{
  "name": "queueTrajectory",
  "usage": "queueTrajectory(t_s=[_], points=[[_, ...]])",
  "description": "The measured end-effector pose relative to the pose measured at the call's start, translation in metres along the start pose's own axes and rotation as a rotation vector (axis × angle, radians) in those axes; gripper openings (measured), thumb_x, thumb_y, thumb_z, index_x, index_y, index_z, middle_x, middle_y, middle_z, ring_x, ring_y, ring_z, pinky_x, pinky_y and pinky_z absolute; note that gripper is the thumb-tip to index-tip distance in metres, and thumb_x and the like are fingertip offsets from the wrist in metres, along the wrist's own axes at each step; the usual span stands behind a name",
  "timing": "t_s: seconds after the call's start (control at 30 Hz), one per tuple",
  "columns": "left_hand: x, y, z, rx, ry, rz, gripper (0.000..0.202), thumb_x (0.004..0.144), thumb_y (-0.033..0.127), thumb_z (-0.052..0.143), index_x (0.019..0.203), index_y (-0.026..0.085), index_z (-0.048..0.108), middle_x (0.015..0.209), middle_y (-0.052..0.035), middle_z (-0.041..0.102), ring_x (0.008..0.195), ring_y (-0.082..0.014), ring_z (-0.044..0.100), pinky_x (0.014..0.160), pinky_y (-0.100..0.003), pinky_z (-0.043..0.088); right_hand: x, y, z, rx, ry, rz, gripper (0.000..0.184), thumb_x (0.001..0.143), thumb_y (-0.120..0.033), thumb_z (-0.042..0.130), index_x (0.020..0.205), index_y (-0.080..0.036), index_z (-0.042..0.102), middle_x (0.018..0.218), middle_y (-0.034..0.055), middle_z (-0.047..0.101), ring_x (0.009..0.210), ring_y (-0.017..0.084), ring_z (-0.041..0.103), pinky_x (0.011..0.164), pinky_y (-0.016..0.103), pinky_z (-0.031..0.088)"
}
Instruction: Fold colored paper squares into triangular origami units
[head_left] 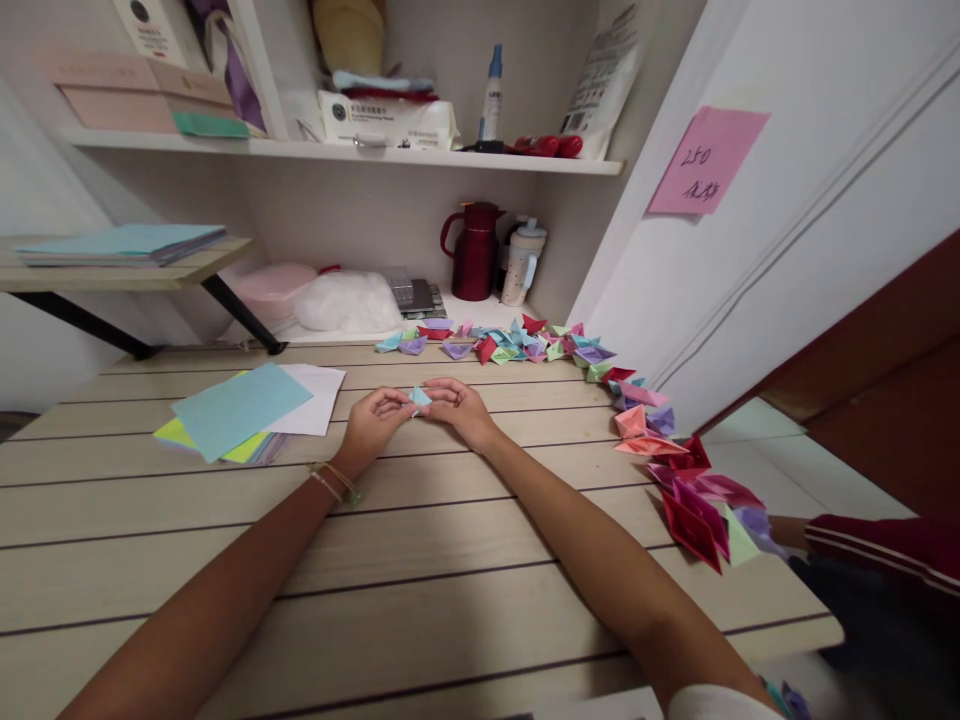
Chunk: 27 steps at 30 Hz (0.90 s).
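Observation:
A small piece of folded light-blue paper (419,398) is held just above the slatted table (360,590), pinched from both sides. My left hand (375,425) grips its left edge between thumb and fingers, and a thin bracelet circles that wrist. On the other edge, my right hand (459,408) is closed with thumb and fingertips on the same paper. Fingers hide part of the folds. Left of my hands lies a stack of coloured paper sheets (240,405), a light-blue one on top. Many folded paper boats (517,340) line the table's far and right edges.
Behind the table, a shelf holds a dark red jug (475,252), a pale cup (523,262) and a white plastic bag (349,303). A raised stand (217,255) at left bears more paper. A pink note (707,160) hangs on the wall. Another person's sleeve (885,550) shows at right.

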<state>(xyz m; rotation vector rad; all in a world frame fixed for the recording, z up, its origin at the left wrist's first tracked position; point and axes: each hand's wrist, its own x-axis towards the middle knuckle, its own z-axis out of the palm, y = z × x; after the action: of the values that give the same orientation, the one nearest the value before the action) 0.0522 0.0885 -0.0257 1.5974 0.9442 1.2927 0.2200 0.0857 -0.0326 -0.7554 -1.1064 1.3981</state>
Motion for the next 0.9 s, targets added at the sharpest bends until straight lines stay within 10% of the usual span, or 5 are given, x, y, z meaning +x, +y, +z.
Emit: queueTrajectory(t_s=[0.9], points=[[0.006,-0.009,-0.006,-0.017,-0.08,-0.074,0.035,0.061,0.035,0.073,0.086,0.013,0.065,0.085,-0.0101,0.071,0.079,-0.021,0.066,0.083,-0.041,0.052,-0.003,0.005,0.002,-0.111,0.02,-0.019,0.04,0.058,-0.036,0.074,0.092,-0.016,0.068,0.082,0.0052,0.071,0.074,0.019,0.065,0.078,0.036,0.051]])
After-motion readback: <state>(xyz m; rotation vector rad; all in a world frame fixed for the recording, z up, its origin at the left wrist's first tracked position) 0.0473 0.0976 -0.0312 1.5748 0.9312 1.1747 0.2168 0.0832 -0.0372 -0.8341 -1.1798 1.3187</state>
